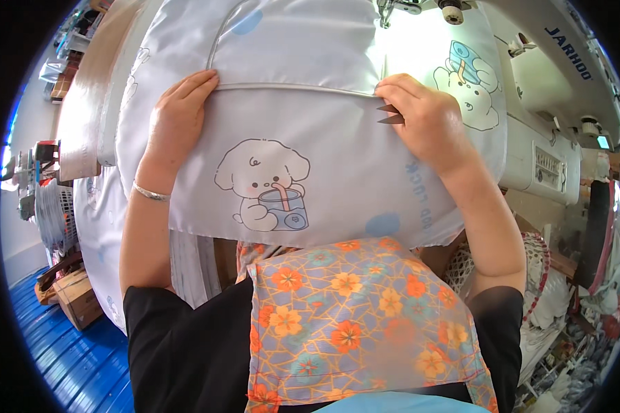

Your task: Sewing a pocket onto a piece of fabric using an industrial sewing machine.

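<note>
A large white satiny fabric (344,144) with a printed cartoon puppy and blue dots spreads in front of me. A corded piping seam (296,87) runs across it and turns away from me at both corners. At the left corner, my left hand (178,118) pinches the seam between thumb and fingers. My right hand (427,120) pinches the right corner, just on the near side of the sewing machine's presser foot area (393,9). Two dark pointed blades of thread snips (391,118) stick out from under my right fingers; their handle is hidden in the palm.
The sewing machine's pale body (565,89) stands to the right, its lamp lighting the fabric. More fabric hangs over the left side above a blue ridged floor (76,358). A cardboard box (81,299) sits there. Bundled white material (544,310) lies at the right.
</note>
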`<state>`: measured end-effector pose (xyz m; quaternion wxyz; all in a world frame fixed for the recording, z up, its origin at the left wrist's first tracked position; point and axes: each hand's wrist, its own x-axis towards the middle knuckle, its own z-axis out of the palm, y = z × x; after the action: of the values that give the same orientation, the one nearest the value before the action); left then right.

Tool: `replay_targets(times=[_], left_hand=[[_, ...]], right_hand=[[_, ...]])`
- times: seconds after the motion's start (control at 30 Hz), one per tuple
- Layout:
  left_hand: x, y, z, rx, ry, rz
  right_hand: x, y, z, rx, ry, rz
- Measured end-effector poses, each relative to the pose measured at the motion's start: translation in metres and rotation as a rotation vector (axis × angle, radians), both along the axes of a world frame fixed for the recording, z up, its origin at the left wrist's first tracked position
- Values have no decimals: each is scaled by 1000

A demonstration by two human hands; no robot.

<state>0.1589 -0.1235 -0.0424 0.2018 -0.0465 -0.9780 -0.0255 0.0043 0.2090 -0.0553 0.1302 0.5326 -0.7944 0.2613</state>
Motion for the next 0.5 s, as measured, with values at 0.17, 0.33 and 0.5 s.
replay_targets(times=[0.17, 0.33, 0.5], left_hand=[[-6, -1, -2, -15, 12, 14], [-21, -4, -2, -47, 39, 3], [-35, -11, -3, -45, 54, -3]], right_hand=[[-4, -3, 6, 35, -46, -23], [-16, -5, 3, 52, 28, -38], [-30, -10, 2, 64, 38, -45]])
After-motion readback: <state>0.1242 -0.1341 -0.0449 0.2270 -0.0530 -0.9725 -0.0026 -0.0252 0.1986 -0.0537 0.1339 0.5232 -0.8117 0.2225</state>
